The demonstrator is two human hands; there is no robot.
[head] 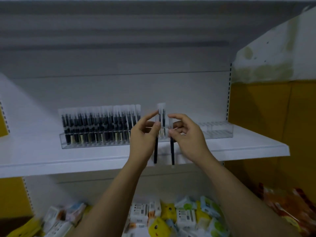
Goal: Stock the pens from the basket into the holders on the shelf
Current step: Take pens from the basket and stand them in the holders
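Pens upright in both hands, clear caps up. Left hand (145, 135) pinching one black pen (155, 151) between thumb and fingertips; right hand (187, 135) pinching a second pen (172, 151) likewise. Both held just before the white shelf (239, 147), in front of the clear holder (95, 145) packed with a row of pens (100, 124). Lone pen (161, 107) standing in the holder behind the hands.

1. The pens (100, 124) have clear, frosted plastic caps and matt black barrels.
2. The holders (92, 145) are clear, glossy plastic.
3. The shelf (239, 147) is smooth, white and slightly shiny.
4. The packets (188, 214) have glossy wrap.
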